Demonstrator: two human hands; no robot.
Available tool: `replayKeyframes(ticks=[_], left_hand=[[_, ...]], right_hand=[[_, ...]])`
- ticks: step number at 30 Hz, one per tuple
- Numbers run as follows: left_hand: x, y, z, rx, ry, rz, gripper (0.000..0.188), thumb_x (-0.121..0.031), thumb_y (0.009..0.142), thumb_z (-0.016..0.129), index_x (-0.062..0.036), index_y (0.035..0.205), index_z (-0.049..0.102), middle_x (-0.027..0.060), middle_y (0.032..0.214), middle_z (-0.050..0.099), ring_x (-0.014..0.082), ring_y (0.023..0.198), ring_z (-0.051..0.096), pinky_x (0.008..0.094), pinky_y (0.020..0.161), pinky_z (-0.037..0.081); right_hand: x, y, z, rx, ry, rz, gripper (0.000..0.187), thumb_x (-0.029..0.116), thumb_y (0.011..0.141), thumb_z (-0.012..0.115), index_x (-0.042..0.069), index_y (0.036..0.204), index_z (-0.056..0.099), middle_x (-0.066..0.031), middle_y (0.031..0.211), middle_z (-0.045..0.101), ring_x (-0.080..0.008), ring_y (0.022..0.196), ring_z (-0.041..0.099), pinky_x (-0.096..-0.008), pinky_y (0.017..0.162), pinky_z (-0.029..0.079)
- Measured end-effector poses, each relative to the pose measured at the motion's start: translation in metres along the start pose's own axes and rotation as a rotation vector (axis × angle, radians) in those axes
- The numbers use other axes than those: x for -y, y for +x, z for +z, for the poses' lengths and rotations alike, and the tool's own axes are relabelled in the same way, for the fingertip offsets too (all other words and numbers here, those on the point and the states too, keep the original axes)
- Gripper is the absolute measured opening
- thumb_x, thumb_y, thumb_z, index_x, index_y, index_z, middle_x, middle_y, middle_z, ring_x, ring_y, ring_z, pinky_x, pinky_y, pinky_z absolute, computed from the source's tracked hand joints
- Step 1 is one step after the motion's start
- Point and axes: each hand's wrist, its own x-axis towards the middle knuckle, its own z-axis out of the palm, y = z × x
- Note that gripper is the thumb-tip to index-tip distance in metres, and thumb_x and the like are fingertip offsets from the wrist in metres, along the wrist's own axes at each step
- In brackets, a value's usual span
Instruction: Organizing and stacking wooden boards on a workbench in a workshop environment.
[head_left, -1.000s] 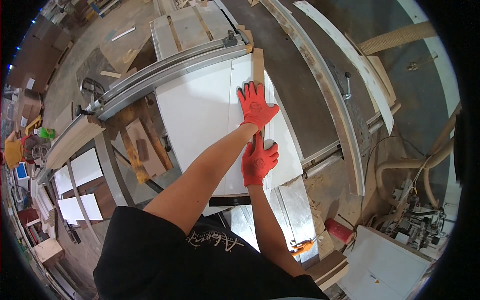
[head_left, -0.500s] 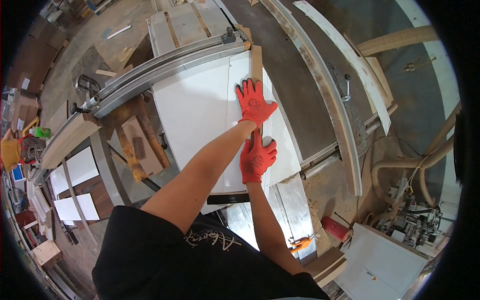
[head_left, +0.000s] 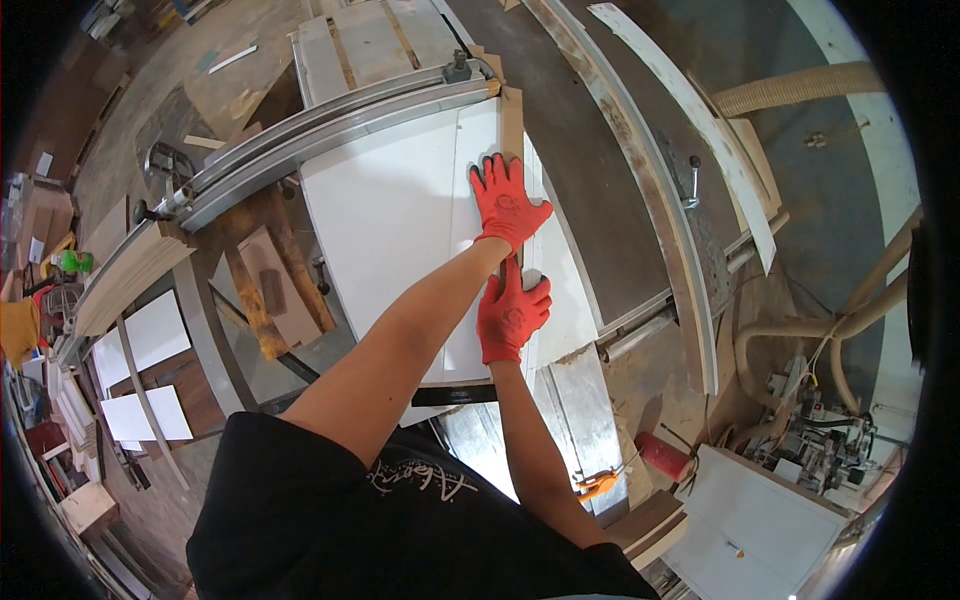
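Both my hands wear red gloves with dark fingertips. My left hand (head_left: 510, 203) lies flat, fingers spread, over a narrow brown board strip (head_left: 513, 122) and the white panel (head_left: 390, 215) beneath it. Closer to me, my right hand (head_left: 513, 318) is closed around the near part of that strip, its fingers bent on the right side and the thumb on the left. Under my hands, the strip is mostly hidden. The white panel rests on a saw-like machine table, with seams running lengthwise near the strip.
A metal fence rail (head_left: 340, 133) crosses beyond the panel. To the right runs a long metal guide (head_left: 640, 180), with a crank handle (head_left: 693, 182) beyond it. An orange-handled tool (head_left: 597, 485) and a red cylinder (head_left: 663, 456) lie at lower right. Stacked boards (head_left: 130, 278) stand left.
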Motion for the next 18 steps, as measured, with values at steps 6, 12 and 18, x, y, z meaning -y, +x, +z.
replayKeyframes(ticks=[6, 12, 18], left_hand=[[-0.0012, -0.0002, 0.0019, 0.013, 0.006, 0.002, 0.095, -0.053, 0.076, 0.072, -0.0027, 0.150, 0.041, 0.0234, 0.158, 0.037, 0.0379, 0.152, 0.026, 0.0570, 0.125, 0.005], [-0.0029, -0.0008, 0.0011, 0.042, 0.005, -0.008, 0.095, -0.053, 0.075, 0.073, -0.0027, 0.150, 0.041, 0.0241, 0.159, 0.036, 0.0380, 0.152, 0.025, 0.0577, 0.125, 0.007], [-0.0008, 0.0015, 0.0005, -0.002, 0.004, 0.005, 0.095, -0.054, 0.076, 0.072, -0.0023, 0.149, 0.041, 0.0245, 0.159, 0.037, 0.0379, 0.153, 0.025, 0.0580, 0.125, 0.007]], right_hand=[[-0.0024, -0.0003, 0.0033, -0.023, -0.027, 0.005, 0.048, 0.033, 0.092, 0.068, 0.030, 0.139, 0.059, -0.0231, 0.137, 0.042, -0.0426, 0.117, 0.046, -0.0533, 0.100, 0.039], [-0.0034, -0.0003, 0.0011, -0.015, 0.010, -0.001, 0.050, 0.031, 0.092, 0.068, 0.031, 0.141, 0.058, -0.0248, 0.139, 0.041, -0.0427, 0.117, 0.047, -0.0539, 0.099, 0.039], [-0.0006, 0.0022, 0.0012, -0.015, 0.016, 0.004, 0.049, 0.032, 0.092, 0.068, 0.031, 0.140, 0.059, -0.0216, 0.136, 0.042, -0.0419, 0.117, 0.046, -0.0536, 0.100, 0.038]])
